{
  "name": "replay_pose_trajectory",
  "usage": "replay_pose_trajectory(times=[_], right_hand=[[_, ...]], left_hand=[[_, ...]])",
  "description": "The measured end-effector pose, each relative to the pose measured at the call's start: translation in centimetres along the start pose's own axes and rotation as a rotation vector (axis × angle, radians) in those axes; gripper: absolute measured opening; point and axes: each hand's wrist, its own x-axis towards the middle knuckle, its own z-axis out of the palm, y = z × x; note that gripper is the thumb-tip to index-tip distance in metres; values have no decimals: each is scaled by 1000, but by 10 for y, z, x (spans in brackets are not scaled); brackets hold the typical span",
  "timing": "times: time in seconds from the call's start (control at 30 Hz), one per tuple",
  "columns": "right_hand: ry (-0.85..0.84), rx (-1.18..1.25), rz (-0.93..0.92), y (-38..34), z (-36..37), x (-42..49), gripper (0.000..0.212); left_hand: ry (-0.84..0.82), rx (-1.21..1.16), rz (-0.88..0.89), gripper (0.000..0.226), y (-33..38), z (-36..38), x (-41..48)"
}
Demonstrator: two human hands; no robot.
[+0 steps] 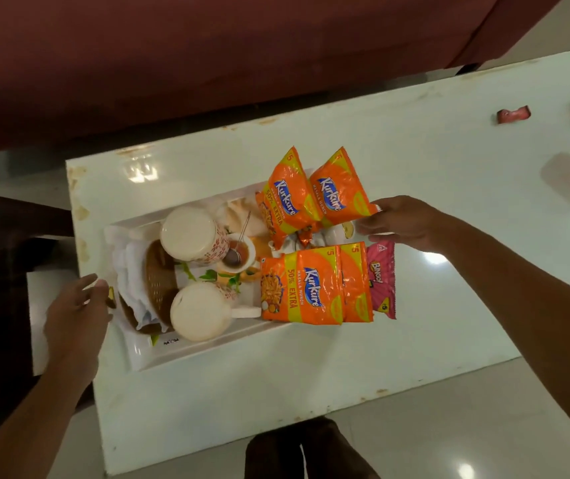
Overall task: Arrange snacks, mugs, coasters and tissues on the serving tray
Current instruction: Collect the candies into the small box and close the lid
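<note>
White table [414,202] carries the loaded serving tray [186,354]: Kurkure packets [297,292] at its right end, two mugs [197,311], wicker coasters [159,281] and tissues [131,271] at its left. The left hand [76,312] hovers loose-fingered beside the left rim. The right hand [404,223] curls its fingers at the right end, hold unclear. Arranging looks nearly complete; a lift would need both rims gripped.

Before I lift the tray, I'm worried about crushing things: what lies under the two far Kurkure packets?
Under the far Kurkure packets, another orange packet's edge and white crockery peek out on the tray. The rest beneath is covered, so I cannot tell.
</note>
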Motion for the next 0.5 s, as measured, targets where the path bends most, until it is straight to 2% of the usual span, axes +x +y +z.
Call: replay_pose_trajectory(times=[0.13,0.27,0.5], right_hand=[[-126,-3,-31,0,5,9,39],[-183,2,-21,-2,9,9,41],[-120,-10,-19,-7,17,8,46]], left_hand=[[27,4,-11,35,-4,6,7],[-31,-48,-63,33,-11,4,15],[-95,-146,-143,33,-26,1,23]])
